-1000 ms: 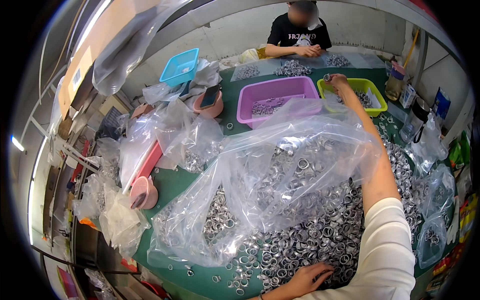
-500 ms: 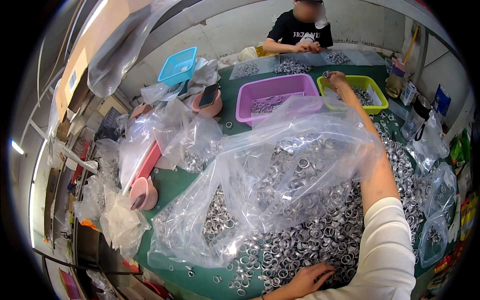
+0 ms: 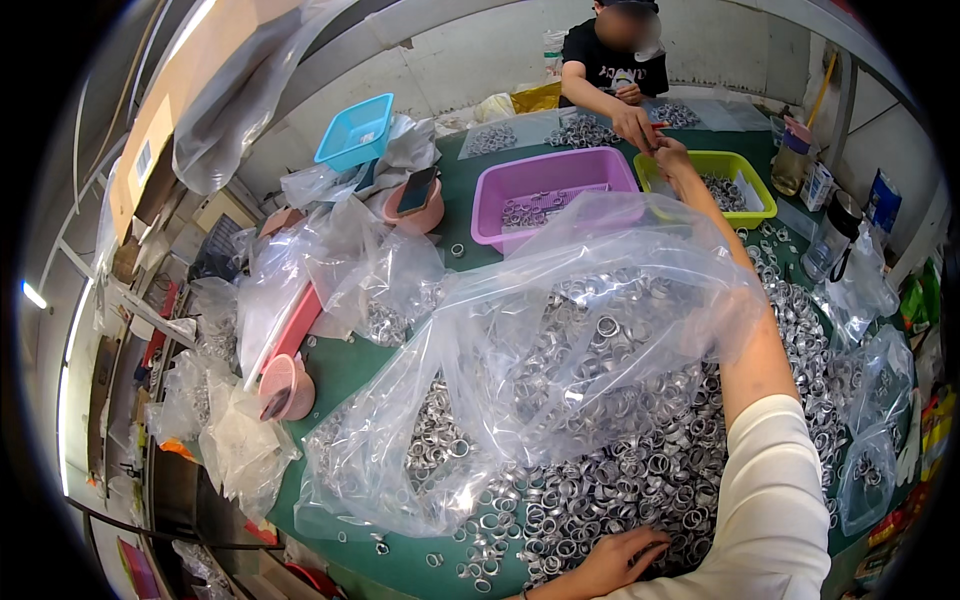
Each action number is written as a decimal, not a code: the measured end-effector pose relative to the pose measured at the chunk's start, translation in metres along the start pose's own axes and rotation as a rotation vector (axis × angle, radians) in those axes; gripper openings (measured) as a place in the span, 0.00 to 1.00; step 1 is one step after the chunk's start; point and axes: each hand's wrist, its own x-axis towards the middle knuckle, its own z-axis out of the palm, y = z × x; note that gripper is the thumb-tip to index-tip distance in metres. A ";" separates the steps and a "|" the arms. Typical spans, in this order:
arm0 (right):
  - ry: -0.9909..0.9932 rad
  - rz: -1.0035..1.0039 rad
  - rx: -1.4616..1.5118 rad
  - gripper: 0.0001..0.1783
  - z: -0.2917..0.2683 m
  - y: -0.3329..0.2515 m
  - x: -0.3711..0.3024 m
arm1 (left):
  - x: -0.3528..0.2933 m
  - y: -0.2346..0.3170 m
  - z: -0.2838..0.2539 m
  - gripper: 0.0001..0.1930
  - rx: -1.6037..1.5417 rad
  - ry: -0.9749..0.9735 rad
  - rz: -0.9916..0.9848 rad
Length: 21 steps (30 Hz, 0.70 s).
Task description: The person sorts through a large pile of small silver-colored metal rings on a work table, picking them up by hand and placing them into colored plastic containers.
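My right hand [image 3: 674, 164] is stretched far out over the green basin [image 3: 762, 208]. Its fingertips are closed and meet the hand [image 3: 634, 124] of a person across the table; what lies between our fingers is hidden. A small red thing [image 3: 659, 126] shows beside that person's fingers. Near the front edge, my left hand [image 3: 612, 564] rests on a big heap of silvery metal rings [image 3: 650, 470], its fingers loosely bent and apart, gripping nothing visible. A clear plastic bag [image 3: 470, 350] lies over much of the heap, and my right forearm passes along its right side.
A purple basin [image 3: 490, 215] with some rings stands beside the green one. Pink cups [image 3: 287, 388], a phone [image 3: 417, 192] and a blue basin [image 3: 357, 130] are at left. Bottles [image 3: 833, 235] and bagged rings [image 3: 872, 470] line the right side.
The person opposite has reached forward to my right hand, which held up a metal ring before; that ring no longer shows. My left hand has stayed in place.
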 end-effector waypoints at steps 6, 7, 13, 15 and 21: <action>0.053 -0.005 0.061 0.16 0.012 -0.004 -0.004 | -0.005 0.006 -0.004 0.08 0.003 0.016 -0.039; 0.092 0.008 0.055 0.16 0.008 -0.009 0.002 | -0.003 0.009 -0.004 0.08 -0.005 0.012 -0.056; -0.034 -0.203 -0.577 0.20 -0.191 -0.075 0.032 | 0.015 0.010 0.003 0.08 0.037 -0.015 0.253; -0.134 -0.156 -0.472 0.14 -0.105 -0.099 -0.056 | 0.005 0.007 -0.003 0.08 0.113 0.108 0.177; -0.101 -0.227 -0.431 0.14 -0.134 -0.168 -0.302 | 0.004 0.019 -0.009 0.06 -0.001 0.443 0.184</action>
